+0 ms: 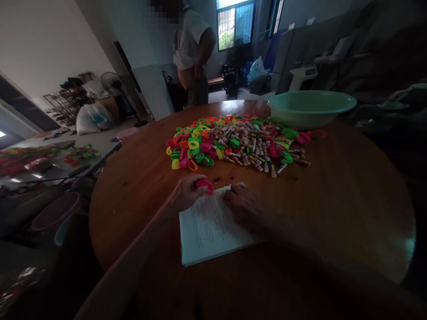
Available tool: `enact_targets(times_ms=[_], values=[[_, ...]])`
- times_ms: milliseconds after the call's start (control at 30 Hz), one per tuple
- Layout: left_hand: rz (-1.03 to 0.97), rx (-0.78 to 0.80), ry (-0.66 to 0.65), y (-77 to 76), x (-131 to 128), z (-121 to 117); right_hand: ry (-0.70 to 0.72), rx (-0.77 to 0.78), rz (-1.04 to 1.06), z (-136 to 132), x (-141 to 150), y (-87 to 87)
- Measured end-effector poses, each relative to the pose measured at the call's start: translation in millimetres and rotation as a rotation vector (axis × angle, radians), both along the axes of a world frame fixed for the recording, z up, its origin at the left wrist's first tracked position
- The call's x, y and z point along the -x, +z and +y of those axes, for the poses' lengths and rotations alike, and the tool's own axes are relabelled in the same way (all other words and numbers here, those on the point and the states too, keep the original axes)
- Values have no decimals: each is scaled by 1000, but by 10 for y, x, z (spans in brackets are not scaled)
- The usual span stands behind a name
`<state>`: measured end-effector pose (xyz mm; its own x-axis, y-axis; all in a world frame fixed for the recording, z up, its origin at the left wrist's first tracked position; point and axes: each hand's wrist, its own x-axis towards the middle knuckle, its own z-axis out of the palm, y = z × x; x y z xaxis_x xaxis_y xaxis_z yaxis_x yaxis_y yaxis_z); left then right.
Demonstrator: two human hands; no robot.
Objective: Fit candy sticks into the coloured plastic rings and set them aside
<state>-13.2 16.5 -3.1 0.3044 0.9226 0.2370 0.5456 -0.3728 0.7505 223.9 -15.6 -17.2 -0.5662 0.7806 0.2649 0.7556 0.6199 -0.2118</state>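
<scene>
Left hand (188,193): pinching a pink plastic band (207,184) between thumb and fingers, near the far left corner of a paper stack (207,231).
Right hand (245,204): resting with bent fingers at the far edge of the paper stack; in this dim light, hard to say whether pinching something.
Table (350,191): round and wooden, bearing the printed paper stack.
Pile (230,140): bright bands (193,144) mixed with small wrapped sweets (253,142), beyond both hands.
Green basin (312,111): standing at the pile's far right side.
</scene>
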Motion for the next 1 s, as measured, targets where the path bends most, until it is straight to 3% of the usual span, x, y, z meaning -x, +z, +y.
enact_targets(times_ms=[100,233,367,567,733,833,1000], values=[[81,-25,-71,-11,144,-42,-4,-32,-33,33,38,-46],[85,-88,-136,-73,209,-106,57,-47,137,84,86,-44],[52,-107,-130,-79,159,-144,143,-14,281,117,145,-45],[60,-135,-128,-54,122,-185,118,-35,316,130,170,-67],[62,-162,-135,-67,117,-190,181,-14,370,148,159,-60],[61,-143,-139,-57,107,-199,202,9,305,142,150,-25],[33,-141,-114,-61,97,-212,151,-97,-37,77,185,62]])
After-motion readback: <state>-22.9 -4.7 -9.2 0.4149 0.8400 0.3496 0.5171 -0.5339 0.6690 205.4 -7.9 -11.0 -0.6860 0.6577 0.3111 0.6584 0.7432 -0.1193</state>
